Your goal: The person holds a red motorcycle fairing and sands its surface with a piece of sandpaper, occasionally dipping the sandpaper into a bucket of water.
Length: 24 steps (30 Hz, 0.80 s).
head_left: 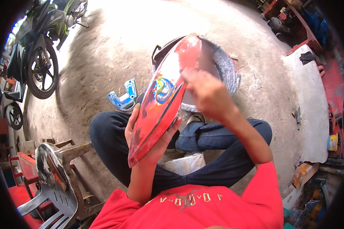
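Observation:
A long, pointed red motorcycle body panel (151,118) with a colourful round decal and dark patches slants across my lap, its far end above a round basin (228,70). My left hand (153,150) grips the near part from below, thumb and fingers along its two edges. On the panel's right edge, beside the decal, my right hand (210,93) presses with curled fingers and is somewhat blurred. Whatever its fingertips hold, if anything, is hidden. Left of the panel, a blue-and-white curved part (124,97) lies on the concrete floor.
Parked motorcycles (42,65) stand at the upper left. A worn grey plastic chair (59,183) is at the lower left. On the right are a pale slab (309,114), a cardboard box (305,173) and clutter. A whitish block (185,164) sits between my legs.

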### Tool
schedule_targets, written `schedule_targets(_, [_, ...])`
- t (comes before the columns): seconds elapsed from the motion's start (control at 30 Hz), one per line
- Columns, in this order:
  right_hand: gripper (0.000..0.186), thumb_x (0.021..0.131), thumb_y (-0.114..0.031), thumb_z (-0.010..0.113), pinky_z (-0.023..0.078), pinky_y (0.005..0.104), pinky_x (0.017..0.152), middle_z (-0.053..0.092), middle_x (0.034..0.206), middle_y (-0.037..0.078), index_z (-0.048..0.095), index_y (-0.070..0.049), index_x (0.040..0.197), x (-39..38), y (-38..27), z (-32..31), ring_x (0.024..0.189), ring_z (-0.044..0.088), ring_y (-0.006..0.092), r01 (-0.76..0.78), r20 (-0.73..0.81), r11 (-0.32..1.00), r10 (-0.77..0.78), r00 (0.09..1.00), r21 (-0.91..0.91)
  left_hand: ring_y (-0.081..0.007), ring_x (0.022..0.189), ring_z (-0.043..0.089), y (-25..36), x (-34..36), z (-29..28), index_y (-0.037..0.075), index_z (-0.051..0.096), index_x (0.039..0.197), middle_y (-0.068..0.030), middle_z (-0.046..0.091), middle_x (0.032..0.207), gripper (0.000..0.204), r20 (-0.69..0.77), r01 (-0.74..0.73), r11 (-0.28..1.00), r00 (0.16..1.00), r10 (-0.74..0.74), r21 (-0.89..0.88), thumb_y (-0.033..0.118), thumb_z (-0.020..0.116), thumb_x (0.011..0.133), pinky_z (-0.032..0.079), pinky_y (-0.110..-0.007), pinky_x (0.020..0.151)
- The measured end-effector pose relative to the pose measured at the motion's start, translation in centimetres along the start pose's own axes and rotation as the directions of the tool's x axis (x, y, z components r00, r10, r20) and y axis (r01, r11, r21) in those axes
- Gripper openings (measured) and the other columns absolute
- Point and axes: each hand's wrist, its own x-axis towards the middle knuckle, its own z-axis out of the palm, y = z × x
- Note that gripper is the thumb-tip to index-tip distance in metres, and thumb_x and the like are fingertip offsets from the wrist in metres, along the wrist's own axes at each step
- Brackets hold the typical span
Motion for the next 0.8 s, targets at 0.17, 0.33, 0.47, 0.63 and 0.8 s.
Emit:
schedule_targets(0.17, [0.032,0.098,-0.018,0.066,0.058,0.0448,0.101,0.076,0.121,0.017,0.071,0.002,0.123,-0.3,-3.4,0.0,0.114,0.074,0.0315,0.28,-0.088,0.943,-0.268,0.959,0.178,-0.0362,0.133,0.061,0.2,0.0,-0.1,0.007,0.053,0.149,-0.0176,0.06,0.148,0.053,0.243,0.116,0.963,0.969,-0.054,-0.245,0.041,0.047,0.109,0.041,-0.064,0.116])
schedule_targets(0.33, [0.03,0.098,-0.016,0.065,0.055,0.0442,0.108,0.075,0.125,0.016,0.072,-0.001,0.123,0.2,-1.2,0.2,0.122,0.071,0.0315,0.034,0.011,0.995,-0.035,0.999,0.091,-0.0352,0.132,0.061,-0.1,0.0,0.2,0.005,0.052,0.149,-0.0173,0.06,0.147,0.054,-0.022,0.017,0.998,1.0,-0.019,-0.06,0.042,0.046,0.109,0.043,-0.061,0.115])
schedule_targets(0.47, [0.029,0.097,-0.015,0.066,0.056,0.0453,0.105,0.075,0.126,0.016,0.072,-0.002,0.123,-0.2,-3.3,1.0,0.121,0.072,0.0314,0.235,-0.101,0.961,-0.222,0.97,0.148,-0.0356,0.13,0.062,-0.2,0.2,0.3,0.007,0.054,0.148,-0.0173,0.063,0.144,0.053,0.044,0.03,0.982,0.999,-0.022,-0.187,0.042,0.047,0.109,0.045,-0.062,0.112])
schedule_targets(0.63, [0.03,0.096,-0.013,0.063,0.056,0.0447,0.104,0.074,0.122,0.019,0.07,0.001,0.122,0.8,-1.1,0.6,0.118,0.071,0.0336,0.001,-0.022,0.99,0.002,1.0,0.143,-0.0308,0.127,0.064,-0.3,0.0,0.3,0.007,0.058,0.144,-0.015,0.065,0.141,0.051,-0.026,0.002,1.0,1.0,-0.002,0.006,0.043,0.046,0.109,0.049,-0.053,0.11])
schedule_targets(0.8, [0.03,0.101,-0.013,0.061,0.054,0.0454,0.106,0.073,0.126,0.02,0.069,0.001,0.126,1.2,-2.1,0.1,0.119,0.07,0.035,0.093,0.014,0.965,-0.1,0.995,0.247,-0.0352,0.124,0.065,-0.3,-0.1,0.5,0.007,0.058,0.142,-0.0171,0.065,0.14,0.05,-0.005,0.03,0.986,1.0,-0.031,-0.162,0.043,0.047,0.109,0.051,-0.059,0.106])
